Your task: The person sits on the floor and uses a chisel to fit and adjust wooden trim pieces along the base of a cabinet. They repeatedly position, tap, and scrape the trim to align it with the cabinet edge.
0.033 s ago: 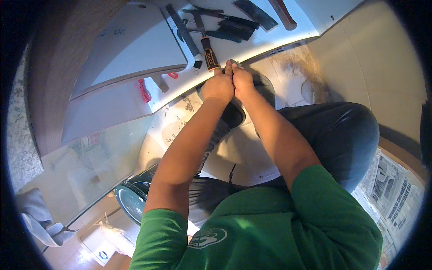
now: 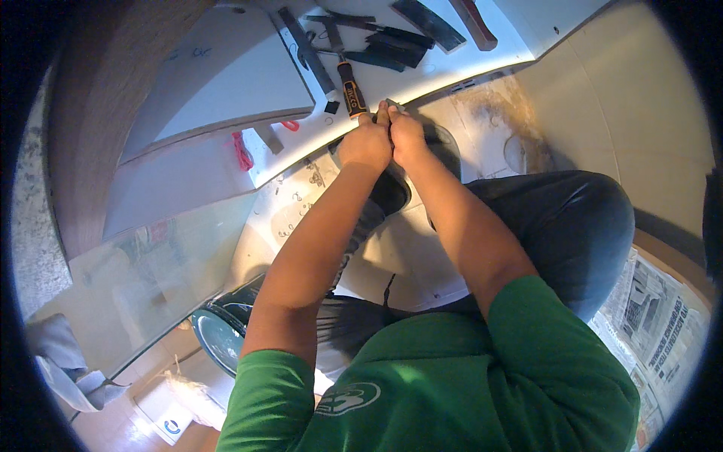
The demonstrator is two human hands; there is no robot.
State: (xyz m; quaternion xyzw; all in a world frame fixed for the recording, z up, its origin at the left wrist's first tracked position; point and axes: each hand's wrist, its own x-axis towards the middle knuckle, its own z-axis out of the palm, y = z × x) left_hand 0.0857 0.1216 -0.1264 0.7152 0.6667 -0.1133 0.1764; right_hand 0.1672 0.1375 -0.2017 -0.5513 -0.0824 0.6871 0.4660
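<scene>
My left hand [image 2: 366, 146] and my right hand [image 2: 407, 135] are close together and closed, at the front edge of a brightly lit white shelf [image 2: 410, 87]. Between their fingertips shows the end of a small greyish piece [image 2: 392, 105]; the fingers hide most of it, so its kind is unclear. Just beyond my left hand lies a tool with a black and orange handle [image 2: 352, 92] and a flat metal blade. Several dark flat strips [image 2: 392, 47] are scattered behind it, with a long dark bar [image 2: 307, 54] to their left.
A reddish-brown handle [image 2: 474, 24] lies at the back right. A pink cord bundle [image 2: 242, 151] sits on the left, below a pale panel [image 2: 218, 71]. Dark curled shavings [image 2: 296, 200] dot the floor. A teal basin [image 2: 217, 339], a grey cloth [image 2: 68, 369] and newspaper [image 2: 655, 331] surround me.
</scene>
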